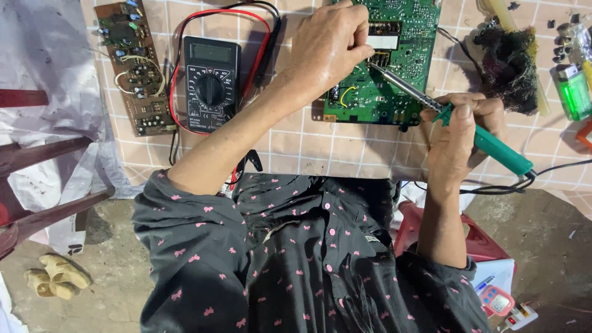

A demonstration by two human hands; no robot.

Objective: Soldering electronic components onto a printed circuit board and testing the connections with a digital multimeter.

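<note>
Green-handled and metal-shafted, a soldering iron [453,117] sits clamped in the person's right hand [459,139], fingers wrapped tight around the grip near its front end. The shaft slants toward 10 o'clock, its tip meeting the green circuit board [394,74] just beside the left hand [330,46]. That hand rests on the board with its fingers drawn together at the edge of a white component [383,42]; whether they pinch anything cannot be told. The board lies at the top centre of a checked tablecloth [308,145], its lower edge at 11 o'clock from the right hand, a short yellow wire loop [346,94] on it at 5 o'clock from the left hand.

A black cable [542,171] runs from the iron's handle end toward 3 o'clock. At 9 o'clock from the left hand, well apart, lies a black multimeter [211,83] with its dial at centre, red and black test leads [246,15] looping around it. Further at 9 o'clock, a brown circuit board [132,68] studded with small parts lies near the cloth's left edge.

At 1 o'clock from the right hand sits a dark tangled wad [509,58], and beyond it, toward 2 o'clock, a green lighter [573,89]. The person's dark shirt [296,265] with pink bows fills the lower frame. At 5 o'clock from the right hand a red plastic stool [478,240] shows beside the forearm. On the concrete floor at lower left lies a pair of pale gloves [55,276], near dark wooden chair legs [46,213].
</note>
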